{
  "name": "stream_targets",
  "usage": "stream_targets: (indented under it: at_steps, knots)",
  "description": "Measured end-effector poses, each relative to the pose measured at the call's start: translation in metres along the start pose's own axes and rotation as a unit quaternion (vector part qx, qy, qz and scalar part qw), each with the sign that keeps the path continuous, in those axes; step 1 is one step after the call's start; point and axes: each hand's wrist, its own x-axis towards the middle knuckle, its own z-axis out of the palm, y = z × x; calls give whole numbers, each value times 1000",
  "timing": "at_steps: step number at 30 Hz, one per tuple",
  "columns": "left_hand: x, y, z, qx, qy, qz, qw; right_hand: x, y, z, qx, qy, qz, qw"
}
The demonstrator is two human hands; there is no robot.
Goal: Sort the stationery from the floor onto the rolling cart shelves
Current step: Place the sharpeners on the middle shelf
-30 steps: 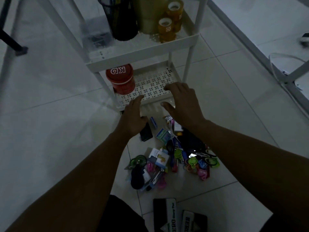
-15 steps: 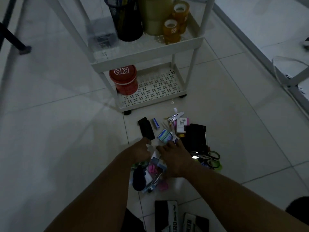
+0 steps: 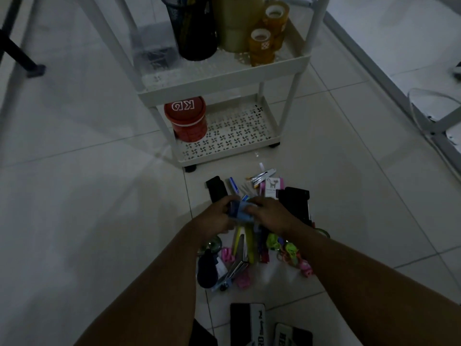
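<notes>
Now-lifted blue packet point(image 3: 241, 211), two hands' grip

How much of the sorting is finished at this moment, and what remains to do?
Done: the cart already carries tape rolls, a black pen cup and a red tub. In hand: the left hand and right hand grip small blue boxes above the pile. Left: most of the floor pile, including the stapler and pads.
</notes>
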Motion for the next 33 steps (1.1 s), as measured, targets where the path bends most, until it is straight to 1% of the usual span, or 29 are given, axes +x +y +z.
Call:
stream_targets:
  at_steps: [1, 3, 5, 7, 9, 11, 14, 16, 19, 21, 24, 27, 29, 33]
  knots:
    - [-1, 4, -1, -40, 7, 0, 999, 1, -7, -5, 70, 3, 15, 997]
    - [-3, 13, -3, -97, 25, 14, 995, 0, -19, -14, 156, 4, 33, 987]
    - [-7, 20, -6, -117, 42, 54, 991, 0, -32, -20, 208, -9, 40, 977]
    - [-12, 27, -11, -105, 57, 122, 985, 0, -45, -27, 228, -23, 38, 973]
    - [-16, 37, -18, -113, 76, 174, 975, 0, -63, -35, 187, -28, 19, 982]
    - [-20, 47, -23, -125, 108, 200, 966, 0, -82, -44, 136, -19, -10, 990]
    - [-25, 59, -29, -129, 181, 227, 948, -3, -115, -55, 45, 17, -64, 997]
    - [-30, 67, -31, -136, 236, 251, 929, -6, -136, -62, -14, 54, -112, 992]
    - [-39, 85, -35, -140, 314, 310, 886, -13, -167, -68, -68, 93, -187, 976]
    - [-44, 100, -38, -130, 368, 347, 853, -16, -190, -68, -110, 121, -241, 957]
    - [-53, 124, -44, -136, 435, 379, 805, -17, -223, -70, -152, 156, -305, 927]
    - [-63, 145, -51, -141, 484, 406, 763, -16, -251, -73, -167, 171, -353, 905]
    - [-67, 156, -56, -140, 502, 418, 744, -15, -266, -74, -174, 172, -377, 894]
    - [-66, 162, -66, -126, 526, 412, 733, -3, -290, -75, -214, 196, -396, 871]
